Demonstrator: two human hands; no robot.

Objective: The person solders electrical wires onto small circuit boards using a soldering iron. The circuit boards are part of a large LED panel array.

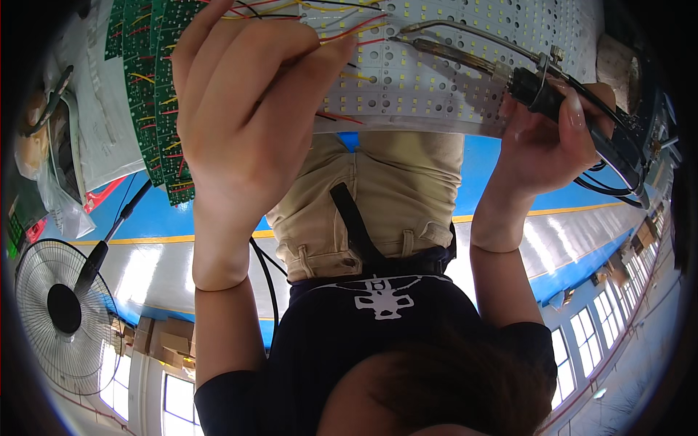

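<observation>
My left hand (251,102) is pinched closed over the white LED board (429,98), with thin red and yellow wires at its fingertips. A red wire (372,41) sticks out from the pinch toward the right. My right hand (552,138) is wrapped round the black handle of a soldering iron (534,91), which has a curved metal solder-feed tube (472,33) clamped alongside it. The iron's tip points left, close to the red wire's end; whether they touch I cannot tell. Under and beside my left hand lie green circuit boards (149,94) with short red and yellow wires.
Clear plastic bags (62,171) lie at the left edge of the table. A black fan (65,309) stands at lower left. The iron's black cable (611,190) loops below my right hand. A greyish block-like object (618,69) sits at the far right.
</observation>
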